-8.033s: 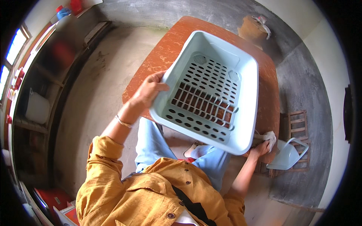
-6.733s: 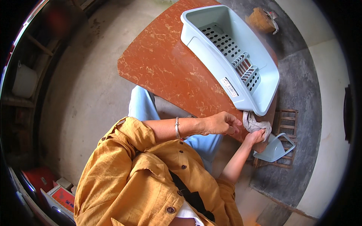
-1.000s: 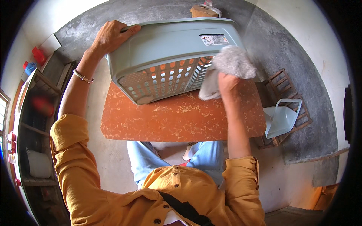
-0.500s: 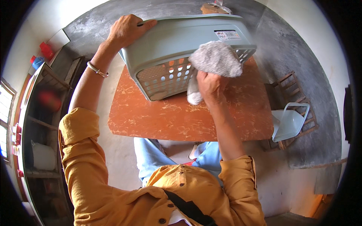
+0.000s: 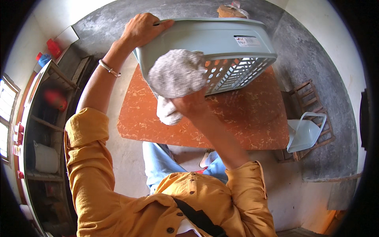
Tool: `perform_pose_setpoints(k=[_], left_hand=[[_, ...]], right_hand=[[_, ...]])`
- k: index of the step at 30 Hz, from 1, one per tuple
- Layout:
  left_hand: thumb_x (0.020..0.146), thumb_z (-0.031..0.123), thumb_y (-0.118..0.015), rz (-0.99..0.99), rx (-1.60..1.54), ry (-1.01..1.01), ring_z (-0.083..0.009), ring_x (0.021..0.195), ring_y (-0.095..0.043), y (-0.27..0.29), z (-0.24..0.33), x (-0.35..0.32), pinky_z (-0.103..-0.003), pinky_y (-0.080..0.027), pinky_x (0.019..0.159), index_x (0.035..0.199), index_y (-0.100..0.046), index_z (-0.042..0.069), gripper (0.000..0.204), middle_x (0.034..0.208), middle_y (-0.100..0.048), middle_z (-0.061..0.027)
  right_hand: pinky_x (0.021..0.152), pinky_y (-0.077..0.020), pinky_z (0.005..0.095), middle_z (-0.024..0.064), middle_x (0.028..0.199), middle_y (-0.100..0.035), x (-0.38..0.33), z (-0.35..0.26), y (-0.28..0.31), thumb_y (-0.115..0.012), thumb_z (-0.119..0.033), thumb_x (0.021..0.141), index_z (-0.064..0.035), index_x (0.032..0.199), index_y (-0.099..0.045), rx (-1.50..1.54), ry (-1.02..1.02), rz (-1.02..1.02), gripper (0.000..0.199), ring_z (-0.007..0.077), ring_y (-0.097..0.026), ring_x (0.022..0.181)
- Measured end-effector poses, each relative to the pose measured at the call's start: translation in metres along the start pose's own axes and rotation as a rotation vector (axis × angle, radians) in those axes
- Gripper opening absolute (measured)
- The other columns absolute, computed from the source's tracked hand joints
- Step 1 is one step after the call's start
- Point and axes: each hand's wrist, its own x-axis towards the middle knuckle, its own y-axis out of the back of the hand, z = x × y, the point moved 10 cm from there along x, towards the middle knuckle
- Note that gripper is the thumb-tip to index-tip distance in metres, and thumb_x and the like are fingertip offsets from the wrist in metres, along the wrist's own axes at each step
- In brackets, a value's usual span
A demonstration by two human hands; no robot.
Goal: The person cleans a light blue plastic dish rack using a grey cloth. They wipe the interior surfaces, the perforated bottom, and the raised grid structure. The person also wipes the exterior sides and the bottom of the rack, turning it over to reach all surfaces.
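A pale blue-grey plastic basket (image 5: 205, 37) with perforated sides lies tipped on its side on the reddish-brown marbled table (image 5: 241, 126). My left hand (image 5: 141, 31) is closed over the basket's rim at its far left corner. In my right hand (image 5: 191, 103), which is blurred by motion, a bunched grey cloth (image 5: 175, 75) is held against or just in front of the holed side, at the left end. The cloth hides much of that side, and one end of it hangs below my fist. A printed label (image 5: 247, 41) shows on the basket's smooth face.
On the right, a light-blue plastic container with a handle (image 5: 306, 134) rests on a wooden chair (image 5: 310, 96). Shelves (image 5: 47, 175) holding a white bucket (image 5: 45, 158) stand along the left. A brown object (image 5: 231, 12) sits beyond the basket.
My right hand has swept the cloth leftward across the basket's holed side, uncovering holes on the right. My left hand keeps its hold on the rim; the view has shifted slightly.
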Motion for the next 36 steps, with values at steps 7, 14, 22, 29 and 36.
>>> perform_pose_setpoints(k=[7, 14, 22, 29, 36], left_hand=[[0.08, 0.068, -0.052, -0.01, -0.043, -0.018, -0.0239, 0.059, -0.066, -0.002, 0.003, 0.002, -0.038, -0.053, 0.057, 0.077, -0.074, 0.007, 0.065, 0.065, -0.067, -0.0111], [0.083, 0.064, -0.052, -0.049, -0.029, 0.009, -0.0268, 0.058, -0.064, 0.003, 0.008, -0.002, -0.038, -0.052, 0.059, 0.072, -0.071, 0.003, 0.065, 0.063, -0.064, -0.0139], [0.086, 0.059, -0.052, -0.085, -0.007, 0.014, -0.0254, 0.053, -0.063, 0.007, 0.014, -0.001, -0.038, -0.051, 0.057, 0.072, -0.069, 0.0, 0.063, 0.057, -0.061, -0.0138], [0.087, 0.057, -0.053, -0.066, -0.05, 0.034, -0.0262, 0.053, -0.061, 0.007, 0.018, -0.004, -0.039, -0.049, 0.057, 0.068, -0.068, -0.001, 0.063, 0.056, -0.06, -0.0144], [0.086, 0.056, -0.054, -0.014, -0.026, 0.031, -0.0295, 0.053, -0.06, 0.012, 0.018, -0.007, -0.04, -0.048, 0.058, 0.063, -0.064, 0.0, 0.062, 0.055, -0.058, -0.0151]], right_hand=[[0.094, -0.0418, 0.0488, 0.0123, 0.109, -0.061, -0.008, 0.06, 0.046, -0.077, -0.017, 0.067, -0.0055, 0.107, -0.062, 0.046, 0.014, 0.025, 0.044, 0.032, -0.058, 0.103], [0.094, -0.0409, 0.0482, 0.0138, 0.11, -0.062, -0.026, 0.119, 0.09, -0.075, -0.015, 0.072, -0.0016, 0.107, -0.062, -0.303, 0.078, 0.129, 0.04, 0.0346, -0.057, 0.104], [0.088, -0.0441, 0.0424, 0.0158, 0.1, -0.066, -0.039, 0.23, 0.152, -0.058, -0.006, 0.082, 0.001, 0.102, -0.064, -0.349, -0.186, 0.197, 0.022, 0.0345, -0.061, 0.097], [0.095, -0.0399, 0.0355, 0.0125, 0.111, -0.063, -0.06, 0.291, 0.149, -0.051, -0.007, 0.089, -0.0007, 0.109, -0.062, 0.042, -0.467, 0.342, 0.024, 0.0261, -0.056, 0.107], [0.096, -0.039, 0.0349, 0.0145, 0.112, -0.062, -0.054, 0.309, 0.139, -0.047, -0.011, 0.091, -0.0009, 0.112, -0.061, 0.075, -0.46, 0.324, 0.027, 0.028, -0.055, 0.109]])
